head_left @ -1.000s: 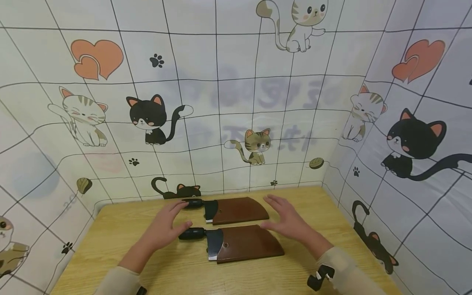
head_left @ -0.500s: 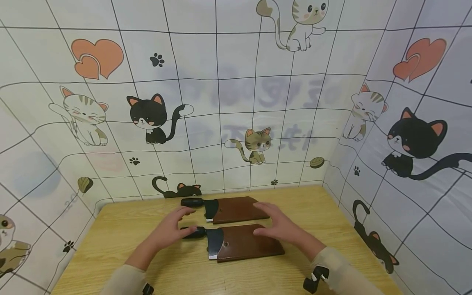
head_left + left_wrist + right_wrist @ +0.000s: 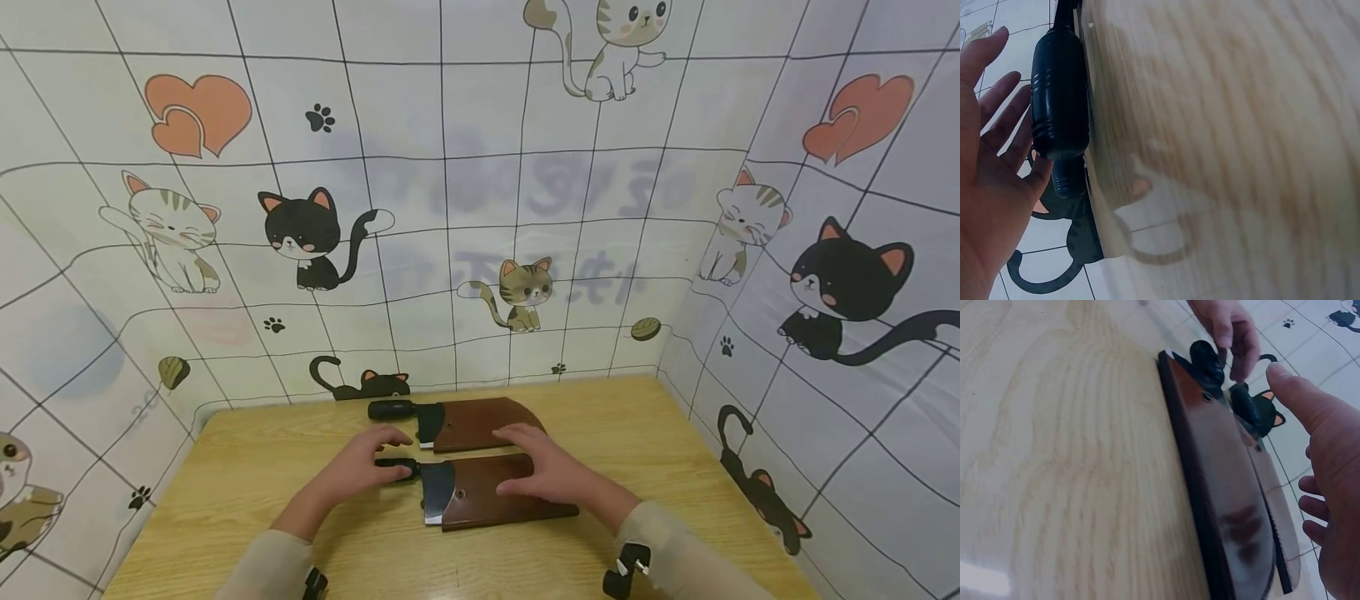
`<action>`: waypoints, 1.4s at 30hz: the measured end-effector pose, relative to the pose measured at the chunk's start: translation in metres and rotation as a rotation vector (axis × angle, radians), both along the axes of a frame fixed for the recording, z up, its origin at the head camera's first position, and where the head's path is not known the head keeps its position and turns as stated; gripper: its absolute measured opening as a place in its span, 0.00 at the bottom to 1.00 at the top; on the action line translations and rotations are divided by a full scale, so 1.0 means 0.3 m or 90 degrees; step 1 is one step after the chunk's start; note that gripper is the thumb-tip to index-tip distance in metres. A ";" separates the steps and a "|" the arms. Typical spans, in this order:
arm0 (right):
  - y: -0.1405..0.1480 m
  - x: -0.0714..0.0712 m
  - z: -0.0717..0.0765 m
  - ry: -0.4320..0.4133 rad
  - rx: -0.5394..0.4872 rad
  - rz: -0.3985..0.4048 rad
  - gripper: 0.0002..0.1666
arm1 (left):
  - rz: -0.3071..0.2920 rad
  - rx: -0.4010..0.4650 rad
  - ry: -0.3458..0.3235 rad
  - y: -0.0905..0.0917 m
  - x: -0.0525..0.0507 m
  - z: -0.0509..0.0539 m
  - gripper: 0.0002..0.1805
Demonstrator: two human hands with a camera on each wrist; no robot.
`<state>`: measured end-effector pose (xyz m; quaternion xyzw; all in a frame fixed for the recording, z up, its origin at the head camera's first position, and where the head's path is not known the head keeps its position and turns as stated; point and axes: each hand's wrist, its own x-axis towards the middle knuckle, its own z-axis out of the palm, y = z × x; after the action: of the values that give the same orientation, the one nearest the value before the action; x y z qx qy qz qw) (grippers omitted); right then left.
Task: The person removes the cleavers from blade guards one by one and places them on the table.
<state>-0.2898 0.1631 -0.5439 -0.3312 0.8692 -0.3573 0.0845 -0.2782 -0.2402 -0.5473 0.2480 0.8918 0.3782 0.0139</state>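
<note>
Two cleavers lie side by side on the table, each with a black handle and its blade in a brown leather sheath. The near cleaver has my left hand over its handle, the fingers loosely bent and apart. In the left wrist view that hand holds nothing; whether it touches the handle I cannot tell. My right hand hovers above the near sheath with fingers spread and gripping nothing. Beyond it, the far cleaver lies parallel, its sheath tip partly behind the right hand.
The light wooden table reaches to a white cloth wall printed with grid lines, cats and hearts. Side walls of the same cloth close in left and right. Black mounts sit on both wrists.
Both hands have moved inward: the left to the right onto the near handle's area, the right to the left over the near sheath. The cleavers stay where they were.
</note>
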 end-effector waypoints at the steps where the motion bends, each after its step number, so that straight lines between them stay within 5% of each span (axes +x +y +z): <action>1: -0.006 0.003 -0.001 -0.004 0.004 0.003 0.56 | 0.000 -0.002 -0.003 0.002 -0.001 -0.001 0.26; 27: -0.170 0.015 -0.062 0.130 0.124 0.069 0.56 | -0.036 -0.043 -0.002 0.015 -0.048 -0.037 0.21; 42: -0.194 0.026 -0.119 0.186 0.194 0.078 0.67 | -0.014 -0.091 -0.005 0.043 -0.053 -0.062 0.19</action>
<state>-0.2821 0.1050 -0.5795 -0.4149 0.8945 -0.1639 0.0286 -0.2940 -0.2274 -0.5658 0.2543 0.9138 0.3142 0.0393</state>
